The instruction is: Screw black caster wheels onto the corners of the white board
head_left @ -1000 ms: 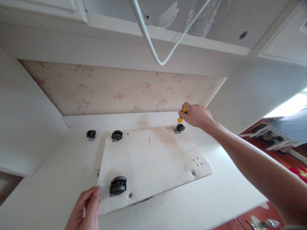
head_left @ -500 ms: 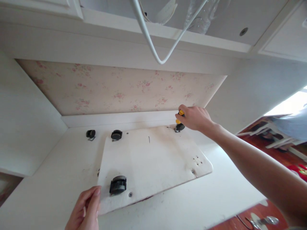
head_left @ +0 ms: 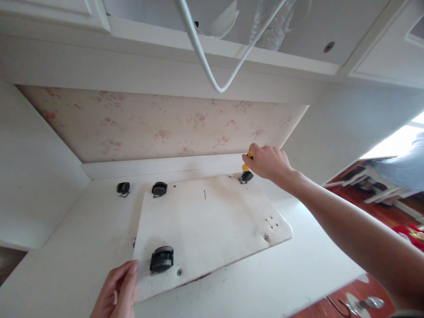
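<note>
My right hand (head_left: pixel 268 161) is closed around a screwdriver (head_left: pixel 245 167) with a yellow and black handle. Its shaft points down to the base of a black caster wheel (head_left: pixel 247 176) at the far right corner of a white board (head_left: pixel 212 221). At the near left corner, my left hand (head_left: pixel 115 287) pinches the board's edge between thumb and fingers. Two more casters are on the board: a black one (head_left: pixel 162 259) close to my left hand and another (head_left: pixel 159 189) at the far left corner. Several screw holes show at the board's near right corner.
A loose caster (head_left: pixel 123 188) lies on the white surface (head_left: pixel 99 225) left of the board. Overhead hang a white cable (head_left: pixel 220 88) and an open cabinet shelf (head_left: pixel 291 55). White panels stand on both sides, and floral wallpaper (head_left: pixel 162 128) covers the back.
The view has shifted slightly. My right hand still grips the screwdriver at the same caster, with its wrist turned a little. My left hand stays at the board's edge.
</note>
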Available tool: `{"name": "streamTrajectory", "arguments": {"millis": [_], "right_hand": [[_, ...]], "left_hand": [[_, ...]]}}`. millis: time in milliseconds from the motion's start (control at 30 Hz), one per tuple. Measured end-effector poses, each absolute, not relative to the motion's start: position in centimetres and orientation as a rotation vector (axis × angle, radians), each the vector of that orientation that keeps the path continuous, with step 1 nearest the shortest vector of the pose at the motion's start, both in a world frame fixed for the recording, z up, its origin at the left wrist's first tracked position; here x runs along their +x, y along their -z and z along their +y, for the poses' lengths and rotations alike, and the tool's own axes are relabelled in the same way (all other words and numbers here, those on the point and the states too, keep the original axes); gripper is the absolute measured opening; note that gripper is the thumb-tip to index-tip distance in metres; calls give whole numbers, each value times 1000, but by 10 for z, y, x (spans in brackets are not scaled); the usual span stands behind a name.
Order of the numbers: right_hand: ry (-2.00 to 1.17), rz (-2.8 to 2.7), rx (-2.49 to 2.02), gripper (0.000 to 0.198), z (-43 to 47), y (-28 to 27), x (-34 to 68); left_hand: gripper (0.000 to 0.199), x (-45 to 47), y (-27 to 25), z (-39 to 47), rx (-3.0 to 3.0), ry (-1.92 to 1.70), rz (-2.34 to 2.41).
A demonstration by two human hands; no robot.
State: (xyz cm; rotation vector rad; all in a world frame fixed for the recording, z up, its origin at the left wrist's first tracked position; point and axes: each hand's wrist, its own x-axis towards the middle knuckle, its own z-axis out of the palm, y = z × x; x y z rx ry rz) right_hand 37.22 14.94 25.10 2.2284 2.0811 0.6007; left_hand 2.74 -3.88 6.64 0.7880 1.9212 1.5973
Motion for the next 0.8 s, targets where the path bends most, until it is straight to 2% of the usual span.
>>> {"name": "streamTrajectory", "arguments": {"millis": [500,633,700,800], "right_hand": [[-374,2061,2223,54,168,-264,382],[-250,2125,2088,46,176,-268,384],[-268,2103,2093,44,180,-270,384],[-350,2022,2166,52,184,-272,383]], "left_hand": [[54,24,-61,-40,783,-1522,1905],[53,24,-59,-40,760,-1552,1885],[52,25,-59,-41,753,-1545,1881],[51,25,-59,-43,758,-1518,1887]]}}
